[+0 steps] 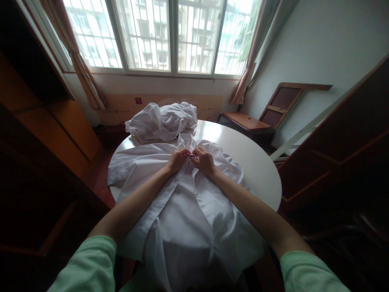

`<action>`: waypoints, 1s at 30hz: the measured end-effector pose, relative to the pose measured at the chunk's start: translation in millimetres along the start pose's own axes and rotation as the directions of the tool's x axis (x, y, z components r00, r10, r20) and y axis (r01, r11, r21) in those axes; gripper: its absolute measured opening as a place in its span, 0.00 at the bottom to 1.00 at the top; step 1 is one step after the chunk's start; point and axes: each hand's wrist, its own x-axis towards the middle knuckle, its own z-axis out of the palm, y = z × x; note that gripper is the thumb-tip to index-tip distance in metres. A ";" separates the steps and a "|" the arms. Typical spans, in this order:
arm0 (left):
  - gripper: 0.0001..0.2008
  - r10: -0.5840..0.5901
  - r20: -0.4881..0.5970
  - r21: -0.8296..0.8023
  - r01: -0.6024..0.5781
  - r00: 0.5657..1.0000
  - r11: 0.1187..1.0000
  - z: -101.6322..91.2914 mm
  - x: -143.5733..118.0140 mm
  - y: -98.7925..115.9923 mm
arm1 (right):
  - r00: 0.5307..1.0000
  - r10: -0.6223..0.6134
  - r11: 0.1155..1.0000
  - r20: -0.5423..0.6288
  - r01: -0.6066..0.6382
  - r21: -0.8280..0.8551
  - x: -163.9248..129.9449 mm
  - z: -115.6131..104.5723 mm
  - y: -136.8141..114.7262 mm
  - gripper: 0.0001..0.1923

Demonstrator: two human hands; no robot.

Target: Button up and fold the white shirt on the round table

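Your left hand (177,160) and right hand (203,161) meet just below the collar (186,140) of a white shirt (185,227), fingertips pinching its front edges close together. The shirt lies spread across the round white table (263,176), its lower part draping over the near edge (the front gapes open below your hands). At the table's far left sits a crumpled heap of white cloth (170,119); beyond the far right stands a wooden chair (247,121).
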 end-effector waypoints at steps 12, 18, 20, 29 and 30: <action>0.04 -0.275 0.039 -0.424 0.265 0.961 0.866 -2.7 0.3 6.2 | 0.998 -0.048 0.997 -0.051 0.051 0.055 -0.2 3.6 3.3 0.01; 0.11 -0.473 0.216 -0.727 0.464 0.854 0.506 -6.8 -0.2 8.9 | 0.994 -0.093 0.990 -0.055 0.098 0.096 -0.2 2.8 1.7 0.03; 0.13 -0.507 0.234 -0.748 0.486 0.830 0.452 -10.6 -1.0 12.0 | 0.991 -0.119 0.984 -0.064 0.126 0.122 -0.4 1.9 0.6 0.03; 0.17 -0.496 0.289 -0.771 0.506 0.819 0.386 -19.0 -2.8 18.6 | 0.993 -0.104 0.979 -0.062 0.113 0.170 -0.3 3.9 -0.4 0.03; 0.17 -0.490 0.299 -0.764 0.513 0.819 0.391 -18.8 -2.7 18.3 | 0.994 -0.094 0.979 -0.058 0.102 0.175 -0.2 4.4 0.0 0.02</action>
